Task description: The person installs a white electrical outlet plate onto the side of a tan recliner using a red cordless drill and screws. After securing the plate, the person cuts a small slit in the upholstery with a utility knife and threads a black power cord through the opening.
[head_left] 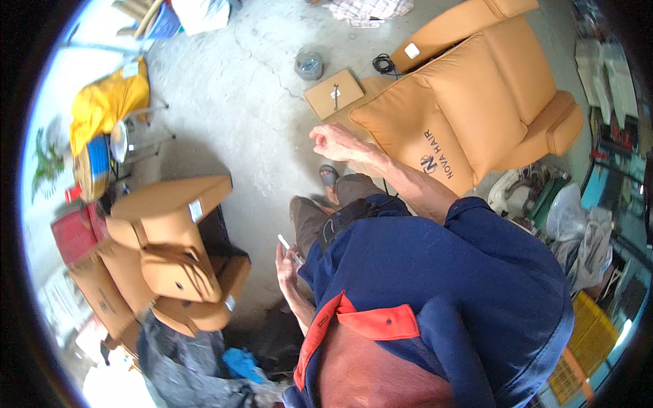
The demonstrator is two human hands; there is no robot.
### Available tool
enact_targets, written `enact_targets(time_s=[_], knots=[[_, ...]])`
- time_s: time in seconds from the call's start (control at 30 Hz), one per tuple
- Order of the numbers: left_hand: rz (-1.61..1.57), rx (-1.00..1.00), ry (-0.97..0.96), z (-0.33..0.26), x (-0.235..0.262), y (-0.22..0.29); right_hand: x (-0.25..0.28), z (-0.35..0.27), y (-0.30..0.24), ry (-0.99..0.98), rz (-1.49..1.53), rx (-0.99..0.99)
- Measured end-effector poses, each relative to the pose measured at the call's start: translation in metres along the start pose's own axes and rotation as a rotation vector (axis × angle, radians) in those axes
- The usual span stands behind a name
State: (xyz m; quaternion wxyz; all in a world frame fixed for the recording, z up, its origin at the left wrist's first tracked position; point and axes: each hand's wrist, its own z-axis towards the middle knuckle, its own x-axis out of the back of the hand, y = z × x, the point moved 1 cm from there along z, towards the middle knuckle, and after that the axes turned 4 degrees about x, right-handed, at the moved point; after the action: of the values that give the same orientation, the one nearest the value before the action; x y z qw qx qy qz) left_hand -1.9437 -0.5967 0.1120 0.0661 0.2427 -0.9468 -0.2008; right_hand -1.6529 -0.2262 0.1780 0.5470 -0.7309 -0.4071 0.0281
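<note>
I look down over my own blue shirt with its red collar and my brown trousers. My right hand is stretched forward over the concrete floor, fingers loosely apart, holding nothing. It hovers just left of the lower edge of a tan leather chair backrest. My left hand is low by my left thigh and grips a small white stick-like object. A sandalled foot shows below the right hand.
A flat cardboard piece with a wrench on it lies ahead, beside a grey roll and a black cable. Tan chair parts are stacked on the left. A yellow crate and clutter line the right.
</note>
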Motion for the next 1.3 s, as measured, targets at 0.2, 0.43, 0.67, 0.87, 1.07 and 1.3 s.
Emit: enact_targets(time_s=[0.2, 0.43, 0.67, 0.87, 1.07, 1.3], knots=[[0.525, 0.065, -0.209, 0.067, -0.095, 0.252, 0.014, 0.132, 0.079, 0.232, 0.384, -0.138], [0.828, 0.342, -0.549, 0.228, -0.155, 0.463, 0.016, 0.238, 0.246, 0.597, 0.516, -0.99], [1.222, 0.049, -0.495, 0.418, -0.326, 0.54, -0.072, 0.282, 0.497, 0.621, 0.291, -1.318], [1.382, 0.0, -0.782, 0.529, -0.442, 0.434, -0.16, 0.255, 0.652, 0.831, 0.521, -1.683], [1.561, 0.04, -1.086, 0.579, -0.433, 0.31, -0.191, 0.132, 0.736, 0.668, -0.106, -1.999], [1.79, 0.074, -1.046, 0.586, -0.449, 0.308, -0.165, 0.141, 0.752, 0.619, -0.335, -1.44]])
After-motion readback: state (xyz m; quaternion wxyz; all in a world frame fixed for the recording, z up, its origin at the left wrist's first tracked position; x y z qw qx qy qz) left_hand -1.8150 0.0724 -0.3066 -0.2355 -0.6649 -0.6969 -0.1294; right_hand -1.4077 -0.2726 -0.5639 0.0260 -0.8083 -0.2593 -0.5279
